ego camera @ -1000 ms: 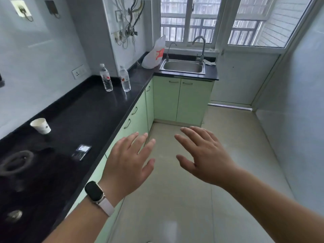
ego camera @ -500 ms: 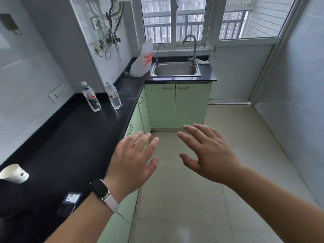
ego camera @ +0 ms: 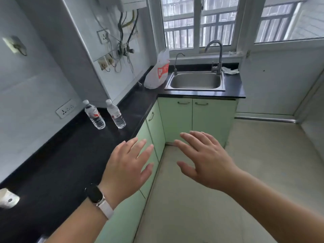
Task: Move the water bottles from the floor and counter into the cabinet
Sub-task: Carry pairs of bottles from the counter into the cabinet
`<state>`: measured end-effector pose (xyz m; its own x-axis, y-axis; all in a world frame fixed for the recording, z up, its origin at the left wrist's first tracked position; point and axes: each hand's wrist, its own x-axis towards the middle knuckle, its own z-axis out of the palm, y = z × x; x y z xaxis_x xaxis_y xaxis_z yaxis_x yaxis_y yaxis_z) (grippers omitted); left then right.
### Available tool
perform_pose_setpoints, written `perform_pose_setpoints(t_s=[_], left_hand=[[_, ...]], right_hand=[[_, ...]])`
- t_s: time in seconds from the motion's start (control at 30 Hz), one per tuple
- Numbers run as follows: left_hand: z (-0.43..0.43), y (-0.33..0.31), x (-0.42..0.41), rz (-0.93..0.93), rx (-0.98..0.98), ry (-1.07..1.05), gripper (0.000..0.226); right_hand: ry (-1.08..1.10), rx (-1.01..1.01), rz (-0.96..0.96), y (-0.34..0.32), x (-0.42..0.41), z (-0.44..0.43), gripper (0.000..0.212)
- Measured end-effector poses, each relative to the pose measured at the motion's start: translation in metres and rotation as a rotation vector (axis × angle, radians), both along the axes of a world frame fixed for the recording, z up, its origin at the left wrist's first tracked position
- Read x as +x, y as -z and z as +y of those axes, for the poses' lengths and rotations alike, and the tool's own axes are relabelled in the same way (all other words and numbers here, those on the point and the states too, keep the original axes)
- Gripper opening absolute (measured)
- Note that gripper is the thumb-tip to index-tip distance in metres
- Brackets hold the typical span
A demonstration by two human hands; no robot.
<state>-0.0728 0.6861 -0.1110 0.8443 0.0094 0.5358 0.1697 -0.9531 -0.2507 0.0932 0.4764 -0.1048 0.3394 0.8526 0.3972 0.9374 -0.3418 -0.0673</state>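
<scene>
I see two water bottles standing upright on the black bench, ahead and to the left of my left hand (ego camera: 127, 170): the left bottle (ego camera: 94, 114) and the right bottle (ego camera: 116, 114), near each other but apart, both capped in white with red-and-white labels I cannot read. They are well apart from both hands. How full they are I cannot tell; they look clear.

My left hand hovers over the bench (ego camera: 57, 163) edge, fingers spread wide, holding nothing, with a dark watch (ego camera: 95, 196) on a white strap at the wrist. My right hand (ego camera: 204, 160) is beside it over the floor (ego camera: 228, 172), fingers also spread and empty.

Just beyond the fingertips are the pale green cabinet doors (ego camera: 194, 120), all shut, so what is inside is hidden. Past them, farther ahead of my right hand, a steel sink (ego camera: 195, 81) is set in the bench; its basin looks empty. A tall faucet (ego camera: 216, 57) and a smaller tap stand behind it, and a crumpled white thing lies to its right, too small to identify.

A white plastic bag (ego camera: 157, 72) with a red print sits left of the sink; its contents do not show. At the left edge, behind my left wrist, a white paper cup (ego camera: 7, 199) is cut off by the frame. A wall socket (ego camera: 66, 108) sits behind the bottles.
</scene>
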Motion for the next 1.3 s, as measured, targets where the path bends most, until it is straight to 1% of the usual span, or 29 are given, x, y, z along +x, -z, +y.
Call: perform_pose_setpoints(t_s=[0.1, 0.2, 0.43, 0.57, 0.77, 0.97, 1.17, 1.3], left_hand=[[0.001, -0.004, 0.031, -0.024, -0.003, -0.077, 0.044], [0.007, -0.010, 0.046, -0.017, -0.008, -0.133, 0.045], [0.026, -0.007, 0.068, 0.021, -0.039, -0.265, 0.048], [0.049, 0.001, 0.082, -0.001, -0.062, -0.303, 0.047], [0.108, 0.028, 0.107, -0.015, -0.136, -0.357, 0.046], [0.186, 0.047, 0.135, -0.062, -0.170, -0.389, 0.044], [0.252, 0.057, 0.160, -0.071, -0.201, -0.388, 0.044], [0.285, 0.063, 0.170, -0.041, -0.220, -0.421, 0.044]], right_hand=[[-0.055, -0.012, -0.005, -0.005, 0.049, 0.009, 0.056], [-0.114, -0.019, 0.005, -0.007, 0.080, 0.025, 0.057], [-0.194, 0.013, 0.063, -0.004, 0.116, 0.068, 0.057], [-0.234, -0.024, 0.080, 0.006, 0.131, 0.099, 0.057], [-0.260, -0.075, 0.059, 0.015, 0.161, 0.159, 0.057], [-0.290, -0.127, 0.028, 0.016, 0.194, 0.245, 0.057], [-0.332, -0.133, 0.010, 0.021, 0.213, 0.328, 0.057], [-0.363, -0.108, 0.004, 0.027, 0.224, 0.368, 0.056]])
